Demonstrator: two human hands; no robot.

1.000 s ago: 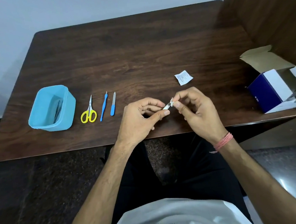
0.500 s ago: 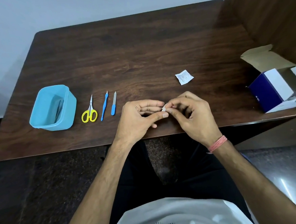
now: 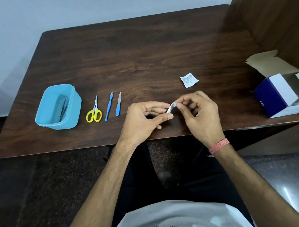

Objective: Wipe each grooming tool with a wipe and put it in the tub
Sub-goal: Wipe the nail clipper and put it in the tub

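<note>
My left hand pinches a small silver metal tool between thumb and fingers near the table's front edge. My right hand pinches a small white wipe round the tool's outer end. Most of the tool is hidden by my fingers. A light blue tub stands at the left with a dark metal tool inside. To its right lie yellow-handled scissors, a thin blue-handled tool and a blue-handled nail file.
A torn white wipe sachet lies on the dark wooden table behind my right hand. An open blue and white cardboard box sits at the right edge, next to a wooden side panel.
My right hand slid in along the tool toward my left hand, then drew back out, exposing a short silver length of it again. Nothing else moved.
</note>
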